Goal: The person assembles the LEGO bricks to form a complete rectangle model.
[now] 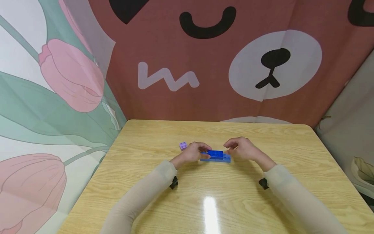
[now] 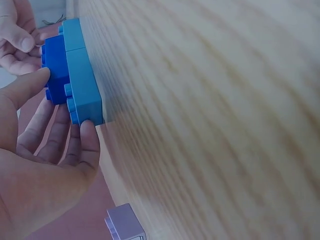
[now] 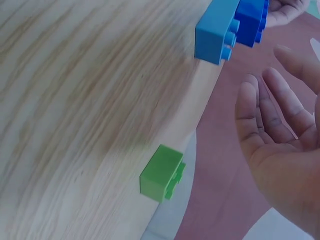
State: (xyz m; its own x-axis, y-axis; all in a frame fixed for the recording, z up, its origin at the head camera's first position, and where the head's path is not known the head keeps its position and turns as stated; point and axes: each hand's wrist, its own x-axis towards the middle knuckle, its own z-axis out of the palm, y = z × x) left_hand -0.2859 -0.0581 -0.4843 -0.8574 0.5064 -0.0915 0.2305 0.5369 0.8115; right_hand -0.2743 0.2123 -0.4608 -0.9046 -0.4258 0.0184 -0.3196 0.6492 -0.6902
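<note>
Two light blue toy building bricks (image 2: 82, 75) lie end to end on the table, with a seam between them. A dark blue brick (image 1: 215, 154) sits on top and spans their middle. My left hand (image 1: 194, 152) holds the left end of this stack: the thumb rests on the dark blue brick, while the other fingers curl round the far side and touch the light blue end. Just off the right end hovers my right hand (image 1: 243, 149), its fingers loosely bent and nothing between them. In the right wrist view a gap separates its fingertips from the bricks.
A purple brick (image 1: 183, 146) stands on the wooden table (image 1: 146, 191) beyond the left hand. The right wrist view shows a green brick (image 3: 161, 174) near the right hand; the head view does not show it. A printed curtain (image 1: 163, 107) hangs behind the table.
</note>
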